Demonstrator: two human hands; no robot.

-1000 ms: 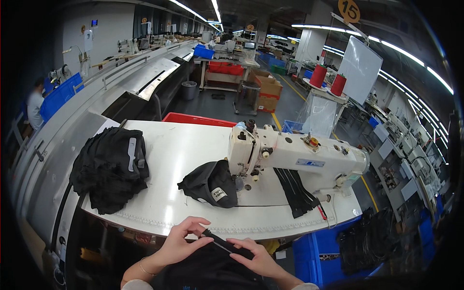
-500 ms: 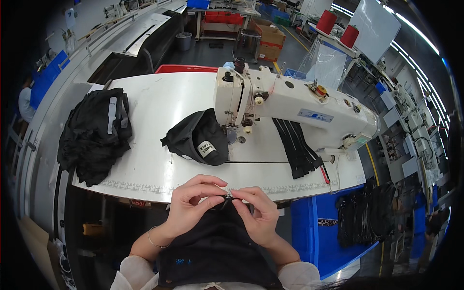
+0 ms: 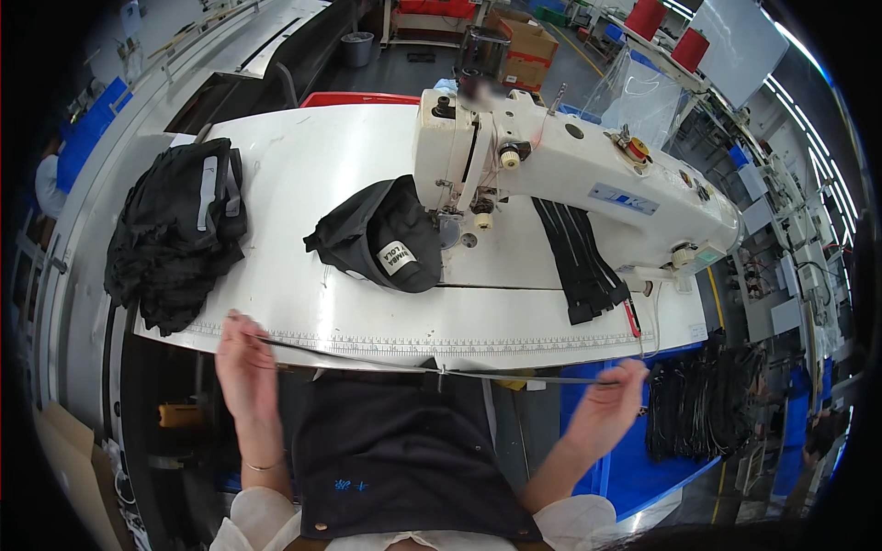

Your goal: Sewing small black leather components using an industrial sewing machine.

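A thin black zipper point(image 3: 524, 376) is stretched between my hands along the table's front edge, with a small metal slider point(image 3: 442, 372) near its middle. My left hand point(image 3: 248, 381), blurred by motion, pinches one end at the left. At the right, my right hand point(image 3: 602, 409) is closed on the other end. Beyond them, a black fabric piece point(image 3: 363, 243) with a white label lies left of the needle of a white sewing machine point(image 3: 570, 170). Several black zippers point(image 3: 577, 266) lie under the machine's arm.
A heap of black fabric point(image 3: 165, 248) covers the table's left end. By the zippers rests a red-handled tool point(image 3: 633, 317). Right of the white table point(image 3: 303, 174), a blue bin point(image 3: 634, 482) stands below a dark bundle point(image 3: 694, 409). Red thread cones point(image 3: 690, 50) stand behind the machine.
My hands were close together at the front edge, fingers meeting over a small part. They have spread wide to left and right, pulling the zipper out between them.
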